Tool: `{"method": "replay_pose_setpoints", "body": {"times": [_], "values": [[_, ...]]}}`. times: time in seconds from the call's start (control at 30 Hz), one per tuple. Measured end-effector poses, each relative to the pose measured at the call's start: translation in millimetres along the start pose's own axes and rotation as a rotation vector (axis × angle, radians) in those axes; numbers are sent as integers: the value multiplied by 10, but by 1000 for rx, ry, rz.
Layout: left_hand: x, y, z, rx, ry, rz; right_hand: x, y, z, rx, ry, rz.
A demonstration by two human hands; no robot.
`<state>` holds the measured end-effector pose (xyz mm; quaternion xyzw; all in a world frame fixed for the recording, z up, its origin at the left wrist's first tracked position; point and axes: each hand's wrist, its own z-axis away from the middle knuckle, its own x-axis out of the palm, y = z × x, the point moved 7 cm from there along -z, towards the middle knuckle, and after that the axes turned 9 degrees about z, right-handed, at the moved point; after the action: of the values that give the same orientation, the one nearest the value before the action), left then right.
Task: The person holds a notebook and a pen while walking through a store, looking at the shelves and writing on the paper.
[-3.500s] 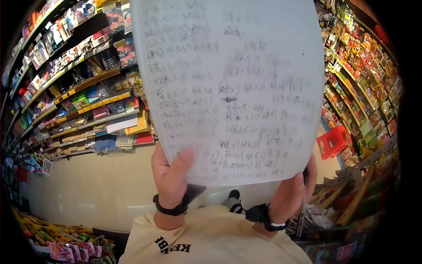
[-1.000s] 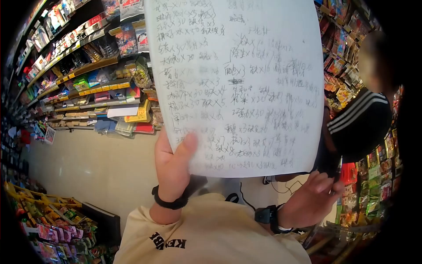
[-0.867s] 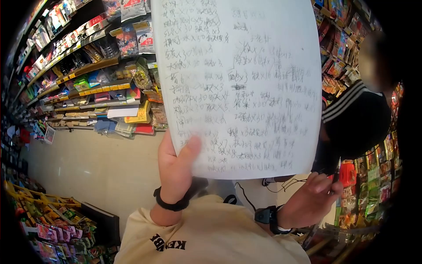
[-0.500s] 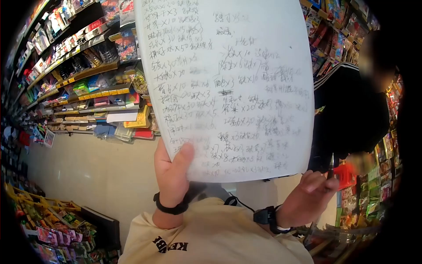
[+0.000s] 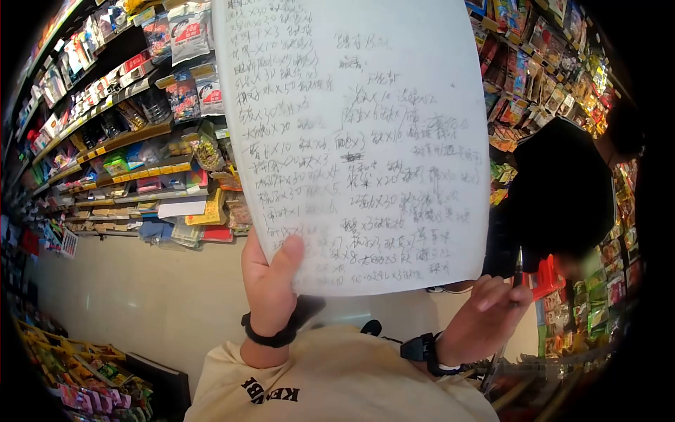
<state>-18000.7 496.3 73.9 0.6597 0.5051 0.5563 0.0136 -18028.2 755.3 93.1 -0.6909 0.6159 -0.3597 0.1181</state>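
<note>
A large white sheet of paper, covered in handwritten lines with numbers, is held up in front of me. My left hand grips its lower left corner, thumb on the front and the other fingers behind. Some words are scribbled out, and the top edge runs out of view. Just below the paper's lower right corner, my right hand is closed around a dark pen pointing upward. That hand is apart from the sheet. A dark band circles my left wrist, and a black watch is on my right.
Shelves of packaged goods line the left side. Hanging snack packets fill the right. A person in dark clothing stands close on the right, near a red basket. Display bins are at lower left, beside the tiled floor.
The paper and both hands have shifted slightly left in view. The person in dark clothing sits a little lower in view. My grip on the sheet and pen is the same.
</note>
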Motion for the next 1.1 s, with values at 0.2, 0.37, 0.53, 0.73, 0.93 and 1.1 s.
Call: {"method": "replay_pose_setpoints", "body": {"times": [0.2, 0.37, 0.53, 0.73, 0.93, 1.1], "values": [[31, -62, 34, -18, -5, 11, -24, -25, -22, -2, -31, 45], [40, -72, 53, -25, 1, 12, -29, -37, -31, -1, -36, 62], [20, -74, 71, -29, 27, 3, -29, -27, -21, 8, -40, 69], [17, -72, 62, -38, 28, 37, -4, 2, 12, 40, -37, 52], [-63, -34, 112, -44, 70, -41, 9, 62, 40, 74, 129, 146], [-36, 61, 118, -31, 40, 10, 250, 106, 107, 212, 149, 118]]}}
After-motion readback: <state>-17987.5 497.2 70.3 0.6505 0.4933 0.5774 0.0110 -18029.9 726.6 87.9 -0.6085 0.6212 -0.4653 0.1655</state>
